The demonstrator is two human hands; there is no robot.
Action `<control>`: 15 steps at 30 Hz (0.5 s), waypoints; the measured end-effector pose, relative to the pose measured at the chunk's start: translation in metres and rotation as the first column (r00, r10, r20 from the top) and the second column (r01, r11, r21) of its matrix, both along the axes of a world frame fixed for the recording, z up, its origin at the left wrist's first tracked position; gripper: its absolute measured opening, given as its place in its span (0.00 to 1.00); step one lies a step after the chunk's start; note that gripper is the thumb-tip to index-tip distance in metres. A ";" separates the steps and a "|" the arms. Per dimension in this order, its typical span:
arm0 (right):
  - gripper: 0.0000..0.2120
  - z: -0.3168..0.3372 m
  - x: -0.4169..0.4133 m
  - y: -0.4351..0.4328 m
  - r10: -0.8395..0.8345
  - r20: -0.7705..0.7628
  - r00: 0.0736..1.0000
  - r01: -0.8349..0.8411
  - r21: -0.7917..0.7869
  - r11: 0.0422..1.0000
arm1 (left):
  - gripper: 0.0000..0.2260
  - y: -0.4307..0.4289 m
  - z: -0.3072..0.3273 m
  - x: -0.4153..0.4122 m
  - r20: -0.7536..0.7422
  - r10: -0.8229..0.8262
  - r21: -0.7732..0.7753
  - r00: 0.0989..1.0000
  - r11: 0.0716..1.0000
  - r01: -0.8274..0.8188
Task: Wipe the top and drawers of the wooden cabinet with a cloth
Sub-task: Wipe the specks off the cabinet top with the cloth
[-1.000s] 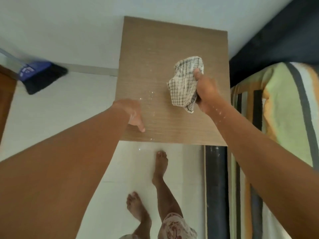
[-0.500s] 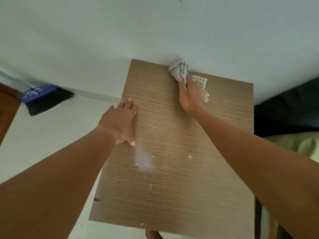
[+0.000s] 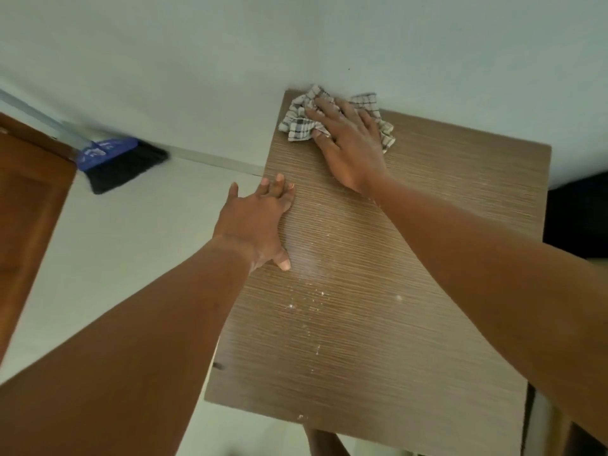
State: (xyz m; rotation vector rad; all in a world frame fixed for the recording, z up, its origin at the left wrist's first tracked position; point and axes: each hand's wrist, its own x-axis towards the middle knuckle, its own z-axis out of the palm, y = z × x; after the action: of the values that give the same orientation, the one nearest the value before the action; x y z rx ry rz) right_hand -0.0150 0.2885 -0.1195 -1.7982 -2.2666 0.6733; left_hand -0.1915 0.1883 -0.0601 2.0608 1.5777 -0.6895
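**Now pressing the cloth into the far left corner of the cabinet top**

Seen from above, the wooden cabinet top (image 3: 378, 291) fills the centre of the head view, its far edge against the pale wall (image 3: 296, 44). The right hand (image 3: 348, 149) reaches forward with the arm nearly straight, palm down and fingers spread flat over the checked cloth (image 3: 297, 125), pinning it to the surface rather than gripping it. The cloth lies bunched in the far left corner of the top, touching the wall, with folds showing on both sides of the hand. The left hand (image 3: 255, 222) lies open and empty, palm down on the left edge of the top, fingers together and pointing toward the wall, thumb turned back toward the person. White specks and a pale smear (image 3: 309, 297) mark the wood just near of the left thumb. A blue-headed broom (image 3: 115, 162) leans by the wall at left, beside a brown wooden door (image 3: 26, 209).

Compared with half a second ago, the right hand and cloth have slid leftward along the far edge, from mid-edge to the corner. The left hand holds the same bracing place on the left edge. The specks lie unchanged.
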 end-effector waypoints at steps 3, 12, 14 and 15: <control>0.23 0.001 0.002 -0.035 -0.029 0.019 0.999 0.029 0.004 1.000 | 0.59 0.000 0.000 -0.004 0.000 -0.019 0.013 1.000 1.000 0.019; 0.23 0.011 -0.007 -0.199 -0.127 0.005 0.992 0.127 -0.071 0.989 | 0.55 -0.019 0.004 -0.013 -0.018 -0.106 0.174 0.994 0.979 0.108; 0.23 0.012 -0.015 -0.242 -0.144 0.016 0.989 0.145 -0.088 0.986 | 0.49 -0.045 0.006 -0.028 0.004 -0.163 0.268 0.987 0.951 0.156; 0.23 0.012 -0.021 -0.264 -0.151 0.019 0.988 0.153 -0.095 0.984 | 0.48 -0.063 0.008 -0.038 0.017 -0.201 0.289 0.980 0.939 0.187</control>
State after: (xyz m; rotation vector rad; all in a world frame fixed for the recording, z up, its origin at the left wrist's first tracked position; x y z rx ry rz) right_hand -0.0358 0.0242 -0.1076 -1.9998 -2.1102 0.7564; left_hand -0.2292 0.1249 -0.0521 2.4511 1.5363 -0.4967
